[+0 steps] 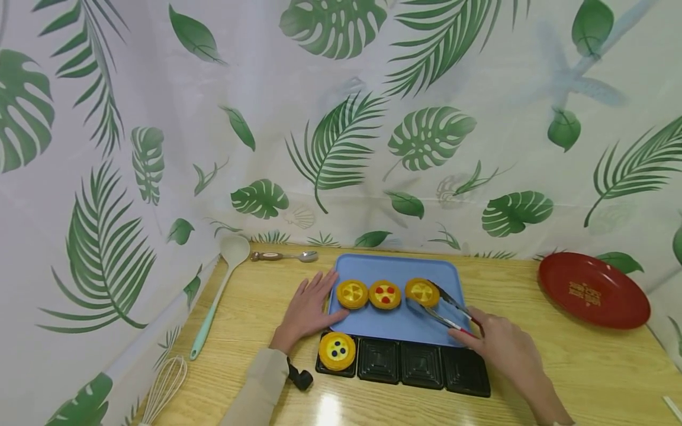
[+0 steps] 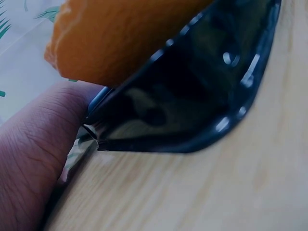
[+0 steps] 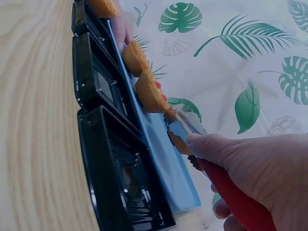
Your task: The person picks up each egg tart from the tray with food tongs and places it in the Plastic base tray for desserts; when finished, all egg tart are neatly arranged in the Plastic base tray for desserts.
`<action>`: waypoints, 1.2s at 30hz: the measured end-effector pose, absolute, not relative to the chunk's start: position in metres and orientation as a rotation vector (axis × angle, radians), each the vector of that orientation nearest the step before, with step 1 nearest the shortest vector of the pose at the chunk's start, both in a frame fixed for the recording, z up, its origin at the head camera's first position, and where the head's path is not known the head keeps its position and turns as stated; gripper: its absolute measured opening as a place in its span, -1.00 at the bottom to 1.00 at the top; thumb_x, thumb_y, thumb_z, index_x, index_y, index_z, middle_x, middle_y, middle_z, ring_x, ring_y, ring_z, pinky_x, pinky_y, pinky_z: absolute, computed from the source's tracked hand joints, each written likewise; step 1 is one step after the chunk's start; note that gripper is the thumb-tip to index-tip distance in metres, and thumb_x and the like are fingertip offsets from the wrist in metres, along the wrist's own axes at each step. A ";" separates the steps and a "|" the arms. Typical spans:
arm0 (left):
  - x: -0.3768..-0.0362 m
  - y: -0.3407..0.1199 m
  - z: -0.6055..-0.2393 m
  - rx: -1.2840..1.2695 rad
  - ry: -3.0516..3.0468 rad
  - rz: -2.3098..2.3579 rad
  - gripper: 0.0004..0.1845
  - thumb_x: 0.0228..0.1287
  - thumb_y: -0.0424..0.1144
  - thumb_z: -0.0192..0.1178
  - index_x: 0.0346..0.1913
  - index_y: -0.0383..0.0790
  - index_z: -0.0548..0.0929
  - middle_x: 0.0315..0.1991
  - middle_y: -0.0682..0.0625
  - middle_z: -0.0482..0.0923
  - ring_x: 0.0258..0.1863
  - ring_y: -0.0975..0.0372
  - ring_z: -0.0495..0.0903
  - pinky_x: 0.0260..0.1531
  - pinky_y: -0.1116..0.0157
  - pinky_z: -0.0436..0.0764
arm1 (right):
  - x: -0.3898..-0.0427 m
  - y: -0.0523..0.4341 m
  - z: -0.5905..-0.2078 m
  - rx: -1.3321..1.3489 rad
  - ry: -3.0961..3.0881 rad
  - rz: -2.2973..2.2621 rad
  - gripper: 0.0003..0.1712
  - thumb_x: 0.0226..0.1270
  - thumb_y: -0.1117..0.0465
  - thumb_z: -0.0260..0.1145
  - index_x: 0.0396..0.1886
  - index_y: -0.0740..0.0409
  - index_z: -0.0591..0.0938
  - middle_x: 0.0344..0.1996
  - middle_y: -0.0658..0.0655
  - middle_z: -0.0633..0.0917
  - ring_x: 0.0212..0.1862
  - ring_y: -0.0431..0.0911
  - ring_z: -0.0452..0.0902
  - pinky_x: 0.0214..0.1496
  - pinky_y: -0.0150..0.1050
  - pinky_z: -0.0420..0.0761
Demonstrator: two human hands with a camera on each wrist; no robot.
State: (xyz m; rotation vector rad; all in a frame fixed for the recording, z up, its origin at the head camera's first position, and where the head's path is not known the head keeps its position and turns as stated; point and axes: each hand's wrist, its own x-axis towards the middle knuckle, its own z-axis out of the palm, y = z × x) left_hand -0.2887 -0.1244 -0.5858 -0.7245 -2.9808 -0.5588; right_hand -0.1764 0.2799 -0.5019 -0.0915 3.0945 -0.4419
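Observation:
My right hand (image 1: pixel 506 346) grips red-handled tongs (image 3: pixel 236 197). Their metal tips straddle the rightmost egg tart (image 1: pixel 422 288), a yellow one with a wedge pattern, on the blue tray (image 1: pixel 399 330); whether they pinch it is hard to tell. To its left on the tray sit a tart with red dots (image 1: pixel 385 291) and another wedge-patterned tart (image 1: pixel 351 290). My left hand (image 1: pixel 306 312) lies with fingers spread at the tray's left edge. Just in front, a black compartment tray (image 1: pixel 378 361) holds a tart with dark blue dots (image 1: pixel 337 362) in its leftmost compartment.
A red oval plate (image 1: pixel 613 296) lies at the right. Along the left are a spoon with a pale green handle (image 1: pixel 208 325), a small brown-handled spoon (image 1: pixel 269 256) and a whisk (image 1: pixel 165 384). A leaf-patterned sheet (image 1: pixel 330 195) rises behind the wooden table.

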 end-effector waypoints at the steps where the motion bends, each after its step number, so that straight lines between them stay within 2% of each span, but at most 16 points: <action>1: -0.288 -0.125 -0.586 -0.725 -2.981 -0.559 0.10 0.29 0.59 -0.02 0.72 0.09 -0.05 0.71 0.15 -0.09 0.69 0.11 -0.09 0.64 -0.04 -0.11 | -0.176 0.280 -0.501 -0.088 3.091 -0.444 0.04 0.24 -0.49 0.35 0.35 0.29 0.58 -0.64 0.01 0.32 -0.59 -0.10 0.30 -0.59 -0.23 0.20; 9: -0.286 -0.126 -0.586 -0.723 -2.982 -0.567 0.10 0.29 0.58 -0.01 0.72 0.09 -0.05 0.71 0.16 -0.09 0.69 0.11 -0.09 0.63 -0.04 -0.10 | -0.171 0.277 -0.493 -0.117 3.128 -0.459 -0.07 0.25 -0.47 0.37 0.27 0.21 0.63 -0.65 -0.02 0.35 -0.60 -0.12 0.30 -0.61 -0.23 0.20; 24: -0.283 -0.118 -0.586 -0.744 -2.949 -0.598 0.10 0.31 0.55 0.01 0.72 0.01 0.01 0.70 0.10 -0.03 0.68 0.05 -0.04 0.62 -0.09 -0.07 | -0.150 0.273 -0.484 -0.158 3.143 -0.484 -0.09 0.24 -0.47 0.37 0.24 0.17 0.66 -0.64 -0.06 0.33 -0.61 -0.14 0.22 -0.60 -0.26 0.13; 27: -0.282 -0.118 -0.585 -0.744 -2.953 -0.599 0.10 0.31 0.54 0.02 0.72 0.01 0.00 0.70 0.10 -0.04 0.68 0.05 -0.04 0.62 -0.09 -0.07 | -0.144 0.270 -0.483 -0.181 3.156 -0.487 -0.13 0.23 -0.47 0.38 0.19 0.15 0.68 -0.65 -0.07 0.33 -0.61 -0.15 0.21 -0.61 -0.27 0.13; 30: -0.282 -0.119 -0.583 -0.741 -2.957 -0.604 0.09 0.31 0.53 0.04 0.72 0.00 0.01 0.70 0.09 -0.04 0.68 0.04 -0.04 0.62 -0.10 -0.07 | -0.138 0.266 -0.482 -0.222 3.161 -0.488 -0.25 0.22 -0.45 0.41 0.04 0.07 0.70 -0.66 -0.09 0.32 -0.63 -0.19 0.17 -0.62 -0.29 0.10; 34: -0.283 -0.122 -0.583 -0.731 -2.971 -0.581 0.10 0.31 0.54 0.03 0.72 0.03 -0.01 0.71 0.11 -0.05 0.68 0.06 -0.06 0.63 -0.07 -0.08 | -0.129 0.257 -0.481 -0.245 3.134 -0.513 -0.20 0.19 -0.47 0.42 0.13 0.05 0.73 -0.67 -0.11 0.31 -0.63 -0.23 0.12 -0.62 -0.30 0.06; 36: -0.283 -0.123 -0.583 -0.727 -2.975 -0.561 0.10 0.31 0.56 0.01 0.72 0.04 -0.02 0.71 0.12 -0.06 0.69 0.07 -0.07 0.63 -0.06 -0.09 | -0.124 0.252 -0.480 -0.252 3.109 -0.525 -0.11 0.19 -0.48 0.41 0.27 0.07 0.71 -0.66 -0.12 0.33 -0.62 -0.22 0.14 -0.61 -0.30 0.08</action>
